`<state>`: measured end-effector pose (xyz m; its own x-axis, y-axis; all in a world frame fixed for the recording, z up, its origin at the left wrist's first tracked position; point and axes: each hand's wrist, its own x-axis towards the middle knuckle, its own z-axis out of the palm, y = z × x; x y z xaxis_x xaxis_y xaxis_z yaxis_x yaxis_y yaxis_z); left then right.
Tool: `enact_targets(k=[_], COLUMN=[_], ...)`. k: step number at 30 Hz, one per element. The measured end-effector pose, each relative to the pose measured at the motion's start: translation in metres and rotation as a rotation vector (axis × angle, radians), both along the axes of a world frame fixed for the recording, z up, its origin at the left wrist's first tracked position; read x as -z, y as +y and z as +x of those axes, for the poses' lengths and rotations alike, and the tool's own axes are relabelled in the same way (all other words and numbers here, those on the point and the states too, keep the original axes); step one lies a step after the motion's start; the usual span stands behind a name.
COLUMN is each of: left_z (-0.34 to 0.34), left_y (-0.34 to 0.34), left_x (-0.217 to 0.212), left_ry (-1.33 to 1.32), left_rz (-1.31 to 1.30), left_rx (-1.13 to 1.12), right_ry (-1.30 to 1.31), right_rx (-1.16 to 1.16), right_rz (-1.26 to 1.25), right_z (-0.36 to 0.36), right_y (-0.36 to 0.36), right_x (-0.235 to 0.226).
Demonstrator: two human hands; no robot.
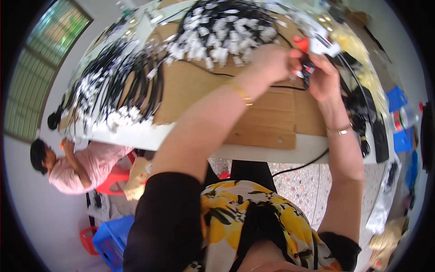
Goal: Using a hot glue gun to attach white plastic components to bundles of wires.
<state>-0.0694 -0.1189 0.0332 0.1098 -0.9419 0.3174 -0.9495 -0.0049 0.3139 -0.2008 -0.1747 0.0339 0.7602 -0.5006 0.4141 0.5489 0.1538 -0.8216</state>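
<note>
My left hand (pixel 278 62) and my right hand (pixel 327 79) meet over the upper right of the table. Between them is a small black connector piece (pixel 308 69) at the end of a thin black cable (pixel 287 87), which trails left across the cardboard. The curled fingers of my left hand press in from the left, slightly blurred; my right thumb and fingers close round the piece's right side. Just above my fingertips sits a white tool (pixel 322 45) with an orange-red part (pixel 301 44) beside it; its exact kind is unclear.
Black cables with white ends (pixel 224 34) heap up at the back, and more bundles (pixel 122 81) lie at left. Cardboard (pixel 253 118) covers the white table (pixel 290 155). Yellowish bags (pixel 349 38) and black coils (pixel 360 122) lie right. A person in pink (pixel 86 165) sits left.
</note>
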Motion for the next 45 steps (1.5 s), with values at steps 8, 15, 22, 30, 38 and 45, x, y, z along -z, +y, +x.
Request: enact_targets(k=[8, 15, 22, 30, 38, 45], left_z=[0.004, 0.034, 0.088, 0.103, 0.085, 0.085], left_y=[-0.02, -0.017, 0.049, 0.118, 0.105, 0.105], left_x=[0.011, 0.017, -0.011, 0.008, 0.022, 0.023], left_ry=[0.457, 0.271, 1.708, 1.681, 1.728, 1.594], left_rz=[0.257, 0.126, -0.528, -0.546, -0.45, -0.425], left_rx=[0.065, -0.12, 0.178, -0.205, -0.368, -0.271], right_ry=[0.027, 0.106, 0.037, 0.113, 0.126, 0.185], right_rx=[0.045, 0.064, 0.048, -0.012, -0.047, -0.088], right_rz=[-0.106, -0.194, -0.183, -0.276, -0.261, -0.173], right_z=[0.004, 0.002, -0.002, 0.02, 0.044, 0.053], right_y=[0.014, 0.017, 0.006, -0.015, -0.008, -0.002], right_x=[-0.011, -0.019, -0.025, -0.041, -0.027, -0.019])
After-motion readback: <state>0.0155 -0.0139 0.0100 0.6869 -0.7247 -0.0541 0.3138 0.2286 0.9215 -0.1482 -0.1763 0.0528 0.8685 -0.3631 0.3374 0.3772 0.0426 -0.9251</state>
